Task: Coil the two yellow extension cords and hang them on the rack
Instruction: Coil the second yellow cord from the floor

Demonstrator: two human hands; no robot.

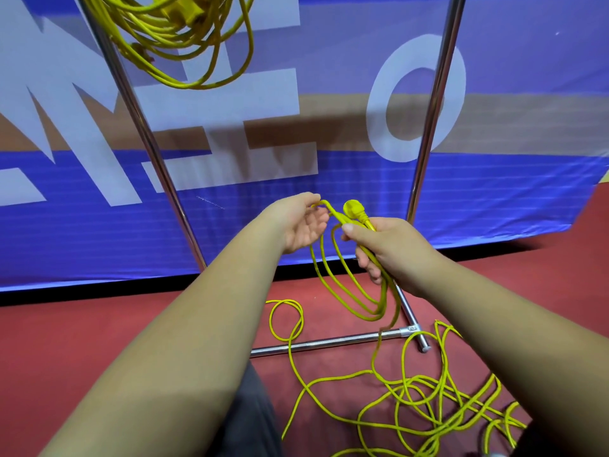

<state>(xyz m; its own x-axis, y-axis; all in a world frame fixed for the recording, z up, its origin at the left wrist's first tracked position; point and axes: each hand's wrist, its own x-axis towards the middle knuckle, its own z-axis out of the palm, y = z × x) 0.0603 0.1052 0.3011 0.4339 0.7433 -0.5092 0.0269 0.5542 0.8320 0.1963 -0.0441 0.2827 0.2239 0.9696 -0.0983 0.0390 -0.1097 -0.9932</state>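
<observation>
A chrome tubular metal rack (431, 127) is seen standing on a red floor (99, 341) in front of a blue banner with large white letters (510, 199). Between the rack's two uprights, above its low cross bar, a loose yellow extension cord (334, 213) is held in both hands. Several hanging loops of it are gripped in the right hand (395, 255), whose fingers and thumb are curled tightly round the gathered strands. The cord's round yellow plug (352, 207) is seen sticking up just above that fist. The left hand (301, 224) is turned palm up beside it, nearer the rack's left upright, and a bend of the same cord is hooked in its curled fingertips. The rest of this cord is seen trailing down across the cross bar and spread in a tangled heap on the floor in front of the rack's right foot. A coiled yellow extension cord (184, 37) is seen hanging high between the uprights, close to the left one; what it hangs from is cut off by the frame edge.
</observation>
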